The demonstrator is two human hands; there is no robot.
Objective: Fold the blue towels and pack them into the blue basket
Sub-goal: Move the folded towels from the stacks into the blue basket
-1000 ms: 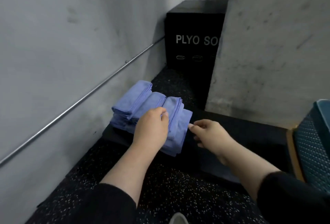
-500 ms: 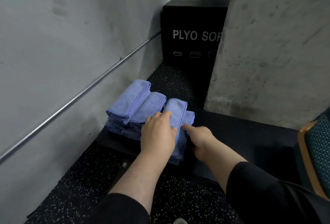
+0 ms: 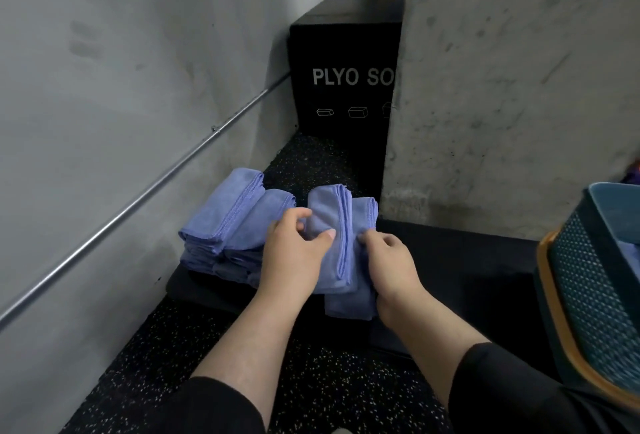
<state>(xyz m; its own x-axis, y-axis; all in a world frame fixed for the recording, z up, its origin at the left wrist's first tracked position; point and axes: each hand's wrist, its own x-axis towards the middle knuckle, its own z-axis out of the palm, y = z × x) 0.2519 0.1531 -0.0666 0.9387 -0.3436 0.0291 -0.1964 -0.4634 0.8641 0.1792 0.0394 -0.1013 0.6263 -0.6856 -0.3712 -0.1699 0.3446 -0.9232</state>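
Note:
Several folded blue towels lie stacked on a low black platform beside the left wall. My left hand grips the left side of the rightmost top folded towel, thumb on top and fingers curled at its edge. My right hand pinches the right side of the same bundle, with a lower towel hanging over the platform's front edge. The blue basket, with an orange rim, stands at the right edge of the view, partly cut off, with blue cloth inside it.
A grey wall with a metal rail runs along the left. A black plyo box stands in the far corner. A concrete pillar rises behind the platform. The floor is speckled black rubber.
Both hands have closed in on the rightmost towel: the left hand's fingers slid around its left edge and the right hand came up against its right side. The basket has come further into view.

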